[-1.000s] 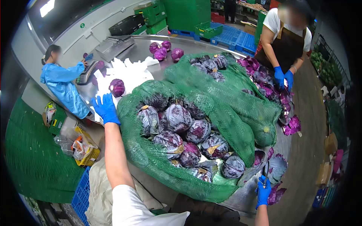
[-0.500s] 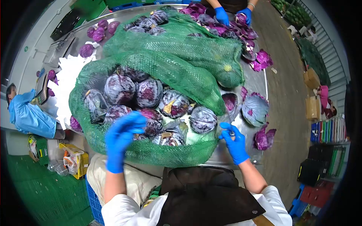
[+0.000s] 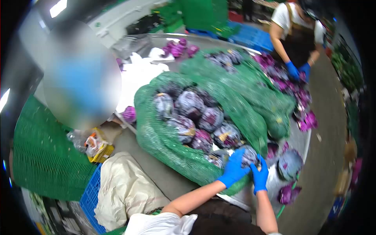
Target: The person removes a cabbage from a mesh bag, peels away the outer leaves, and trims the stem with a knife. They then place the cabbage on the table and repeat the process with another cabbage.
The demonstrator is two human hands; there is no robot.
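Observation:
A green mesh bag (image 3: 172,150) lies open on the metal table, with several purple cabbages (image 3: 190,102) inside. At the bag's near right edge, my left hand (image 3: 235,169) in a blue glove is closed round the left side of a cabbage (image 3: 249,156). My right hand (image 3: 259,175), also gloved in blue, grips the same cabbage from the right. Its fingertips are partly hidden and blurred. A large bluish cabbage (image 3: 290,164) and a loose purple leaf (image 3: 289,193) lie on the table to the right of my hands.
A second green mesh bag (image 3: 243,90) lies behind the first. A co-worker (image 3: 297,35) stands at the far right, gloved hands among purple leaves (image 3: 280,76). White paper (image 3: 143,78) and small purple cabbages (image 3: 176,48) are at the far left. A pale sack (image 3: 125,188) is at the lower left.
The view has turned left. My left hand has moved right from over the bag's middle to the cabbage at its edge, and my right hand has closed on that cabbage too.

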